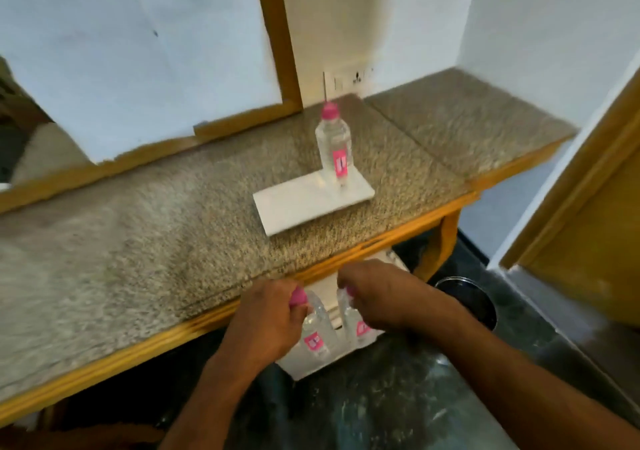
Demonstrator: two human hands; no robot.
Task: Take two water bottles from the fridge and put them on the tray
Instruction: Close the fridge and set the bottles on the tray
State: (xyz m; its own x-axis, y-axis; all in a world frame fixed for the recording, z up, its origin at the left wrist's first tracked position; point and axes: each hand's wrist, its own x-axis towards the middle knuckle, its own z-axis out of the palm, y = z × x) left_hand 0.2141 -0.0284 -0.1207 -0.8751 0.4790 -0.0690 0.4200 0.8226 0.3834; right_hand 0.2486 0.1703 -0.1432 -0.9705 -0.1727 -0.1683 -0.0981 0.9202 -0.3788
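Observation:
Below the counter's front edge, my left hand (pixel 270 314) grips a clear water bottle (pixel 317 333) by its pink-capped neck. My right hand (pixel 377 297) grips a second clear bottle (pixel 356 328) near its top; its pink cap barely shows between the fingers. Both bottles carry pink labels and hang in front of a white fridge door shelf (pixel 311 366). On the granite counter lies a flat white tray (pixel 294 207). A third pink-capped bottle (pixel 334 145) stands upright on the tray's far right corner. The frame is motion-blurred.
The granite counter (pixel 138 242) has a wooden front edge (pixel 381 242). A mirror in a wooden frame (pixel 277 34) leans against the wall behind. A black round bin (pixel 467 297) stands on the dark floor at the right, next to a wooden door (pixel 588 224).

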